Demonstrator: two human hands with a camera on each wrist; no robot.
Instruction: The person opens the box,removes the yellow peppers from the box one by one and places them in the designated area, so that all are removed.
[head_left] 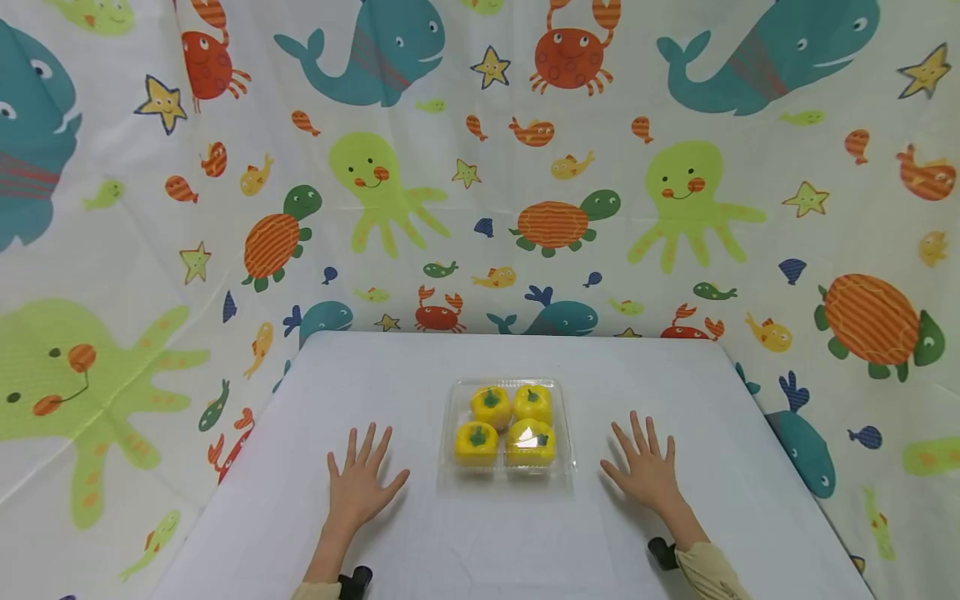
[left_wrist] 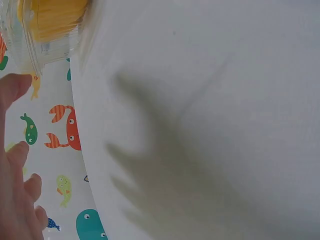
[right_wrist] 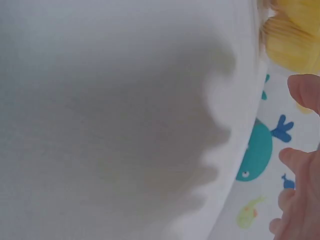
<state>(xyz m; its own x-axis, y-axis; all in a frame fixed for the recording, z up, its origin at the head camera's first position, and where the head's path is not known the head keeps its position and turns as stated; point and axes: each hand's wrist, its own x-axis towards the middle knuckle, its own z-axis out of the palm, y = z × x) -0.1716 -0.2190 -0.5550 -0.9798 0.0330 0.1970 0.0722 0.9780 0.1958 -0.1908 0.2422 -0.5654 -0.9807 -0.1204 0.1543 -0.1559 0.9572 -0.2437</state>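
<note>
Midway between the hands a clear plastic box [head_left: 448, 429] stands on the white table. Several yellow peppers [head_left: 476, 444] with green stems sit inside it in two rows. To the left of the box, my left hand [head_left: 358, 490] hovers over the table with its fingers spread and holds nothing. On the other side my right hand [head_left: 649, 475] is likewise spread and bare, apart from the box. Shadows of both hands fall on the cloth in the wrist views. A corner of the box [left_wrist: 60, 50] shows beyond the left thumb.
A white cloth [head_left: 375, 367] covers the table. Behind it and at both sides hangs a curtain [head_left: 480, 167] printed with sea animals. Each wrist wears a black camera mount, the left one [head_left: 356, 581] near the bottom edge of the head view.
</note>
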